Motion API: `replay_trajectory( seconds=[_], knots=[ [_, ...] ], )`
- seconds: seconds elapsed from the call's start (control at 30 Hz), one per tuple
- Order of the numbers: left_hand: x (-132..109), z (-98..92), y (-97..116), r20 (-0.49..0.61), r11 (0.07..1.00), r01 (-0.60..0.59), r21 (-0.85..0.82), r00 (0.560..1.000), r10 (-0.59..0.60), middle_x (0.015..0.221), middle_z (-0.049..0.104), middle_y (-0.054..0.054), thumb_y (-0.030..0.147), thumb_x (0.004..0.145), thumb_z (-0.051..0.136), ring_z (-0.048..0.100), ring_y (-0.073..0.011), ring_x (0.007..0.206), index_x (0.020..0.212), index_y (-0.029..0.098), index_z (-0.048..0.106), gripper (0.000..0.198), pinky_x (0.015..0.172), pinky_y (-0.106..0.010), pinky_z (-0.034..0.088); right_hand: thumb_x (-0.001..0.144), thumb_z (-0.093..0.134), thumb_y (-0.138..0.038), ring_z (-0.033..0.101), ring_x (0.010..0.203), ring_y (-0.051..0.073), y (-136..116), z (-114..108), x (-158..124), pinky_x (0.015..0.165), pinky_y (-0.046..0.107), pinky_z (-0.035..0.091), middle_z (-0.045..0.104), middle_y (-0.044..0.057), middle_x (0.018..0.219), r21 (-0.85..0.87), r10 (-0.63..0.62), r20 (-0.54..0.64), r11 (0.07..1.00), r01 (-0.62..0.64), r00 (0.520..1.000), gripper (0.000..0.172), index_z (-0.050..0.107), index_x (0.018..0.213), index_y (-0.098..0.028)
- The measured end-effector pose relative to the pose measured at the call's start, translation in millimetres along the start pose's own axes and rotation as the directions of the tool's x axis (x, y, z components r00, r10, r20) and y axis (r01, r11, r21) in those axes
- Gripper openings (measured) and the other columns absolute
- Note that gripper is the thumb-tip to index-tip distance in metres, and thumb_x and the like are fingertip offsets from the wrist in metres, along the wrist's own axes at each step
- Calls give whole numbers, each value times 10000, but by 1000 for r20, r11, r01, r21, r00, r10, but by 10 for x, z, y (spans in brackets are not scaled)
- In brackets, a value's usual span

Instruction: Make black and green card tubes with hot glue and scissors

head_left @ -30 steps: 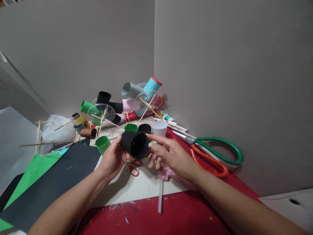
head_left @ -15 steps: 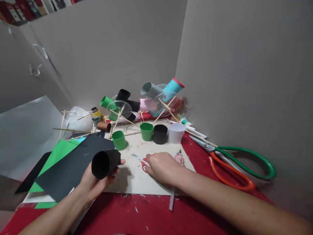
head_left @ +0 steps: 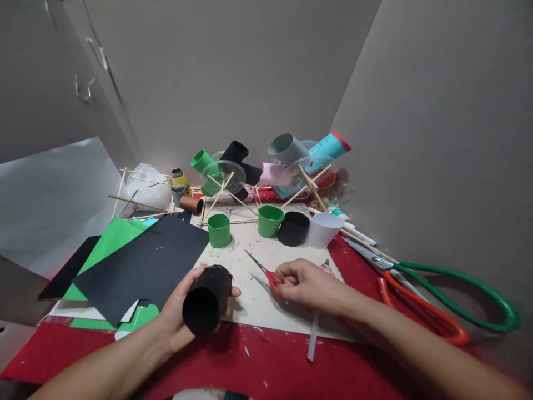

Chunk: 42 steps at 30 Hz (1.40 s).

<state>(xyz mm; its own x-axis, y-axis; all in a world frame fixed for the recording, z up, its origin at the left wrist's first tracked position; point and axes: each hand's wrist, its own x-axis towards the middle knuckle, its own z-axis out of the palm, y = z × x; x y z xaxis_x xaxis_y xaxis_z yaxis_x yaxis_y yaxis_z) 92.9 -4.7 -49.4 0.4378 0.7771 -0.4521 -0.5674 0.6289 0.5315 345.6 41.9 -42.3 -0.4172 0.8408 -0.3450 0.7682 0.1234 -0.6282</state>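
My left hand (head_left: 179, 316) is wrapped round a black paper tube (head_left: 222, 294), whose open end faces me. In my right hand (head_left: 306, 284) I grip a small pair of scissors (head_left: 272, 276) by its red handles, raised a little over the pale board (head_left: 244, 300). The blades point away and to the left. Behind the hands stand two short green paper cups (head_left: 219, 232), a short black one (head_left: 294, 229) and a white one (head_left: 325, 230). A translucent glue stick (head_left: 313, 339) lies under my right wrist, its far part hidden.
Large scissors with green and orange handles (head_left: 462, 300) lie at the right. Black card (head_left: 145, 261) and green paper (head_left: 108, 253) are stacked at the left. Two stick-framed wheels bearing paper tubes (head_left: 204, 162) stand at the back. Red cloth (head_left: 266, 366) covers the near table.
My right hand has picked the small scissors up off the board. My left hand has brought the black tube nearer to me. The view has shifted left and down.
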Motion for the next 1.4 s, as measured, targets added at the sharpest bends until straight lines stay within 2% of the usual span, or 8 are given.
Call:
replay_trajectory(
  seconds=[0.1, 0.27, 0.4, 0.63, 0.8, 1.03, 1.27, 1.4],
  knots=[
    [0, -30, -63, 62, 1000, -5, -1, 998, 5, 978, 760, -200, 423, 884, 585, 720, -225, 625, 971, 54, 677, 390, 515, -280, 554, 792, 430, -273, 274, 511, 97, 21, 107, -154, 490, 229, 259, 340, -72, 543, 198, -73, 55, 978, 60, 996, 140, 430, 666, -213],
    [-27, -36, -126, 102, 995, 73, 62, 992, -79, 937, 774, -166, 461, 802, 685, 730, -219, 631, 979, 37, 727, 462, 582, -266, 550, 781, 562, -350, 280, 539, 101, -39, 273, -386, 505, 239, 254, 315, -80, 548, 484, -143, -10, 865, 130, 990, 287, 378, 602, -222],
    [-63, -10, -145, 38, 987, 33, 156, 999, -39, 877, 782, -130, 472, 756, 737, 697, -200, 573, 900, 105, 743, 393, 516, -275, 544, 781, 646, -369, 256, 499, 92, -144, 331, -460, 462, 240, 212, 283, -96, 514, 329, -167, -20, 930, 164, 986, 384, 346, 589, -227],
    [-79, 6, -116, 12, 938, -111, 328, 994, 113, 648, 719, -55, 467, 789, 715, 648, -158, 583, 824, 125, 760, 346, 613, -250, 524, 741, 634, -247, 362, 504, 86, -153, 588, -481, 474, 230, 234, 454, -77, 535, 117, -179, -84, 975, 188, 980, 240, 443, 602, -206],
    [-55, -107, -127, -37, 951, -40, 308, 998, 54, 813, 765, -118, 466, 786, 711, 682, -209, 672, 849, 115, 749, 358, 605, -284, 529, 740, 631, -257, 371, 506, 92, -44, 717, -463, 486, 246, 207, 481, -70, 546, 38, -147, -132, 988, 153, 980, 211, 466, 617, -208],
    [-40, -122, -107, -89, 933, -25, 360, 994, 61, 766, 764, -97, 459, 759, 739, 667, -175, 635, 822, 118, 757, 347, 634, -256, 520, 699, 625, -219, 397, 517, 97, -41, 652, -438, 494, 252, 201, 520, -64, 564, 83, -173, -57, 981, 177, 983, 125, 515, 639, -211],
    [-42, -172, -103, -101, 896, -66, 438, 987, 122, 817, 773, -129, 401, 771, 737, 706, -237, 791, 851, 94, 772, 319, 784, -298, 520, 691, 634, -241, 416, 524, 99, -68, 621, -425, 497, 244, 217, 561, -54, 587, 141, -176, -15, 974, 176, 984, 116, 534, 642, -208],
    [-42, -149, -101, -70, 902, -33, 431, 995, 70, 786, 766, -84, 396, 791, 719, 687, -194, 729, 826, 137, 771, 267, 723, -267, 510, 678, 629, -246, 377, 505, 95, -71, 626, -419, 486, 245, 212, 544, -61, 565, 124, -187, -36, 974, 191, 982, 135, 512, 620, -209]
  ],
)
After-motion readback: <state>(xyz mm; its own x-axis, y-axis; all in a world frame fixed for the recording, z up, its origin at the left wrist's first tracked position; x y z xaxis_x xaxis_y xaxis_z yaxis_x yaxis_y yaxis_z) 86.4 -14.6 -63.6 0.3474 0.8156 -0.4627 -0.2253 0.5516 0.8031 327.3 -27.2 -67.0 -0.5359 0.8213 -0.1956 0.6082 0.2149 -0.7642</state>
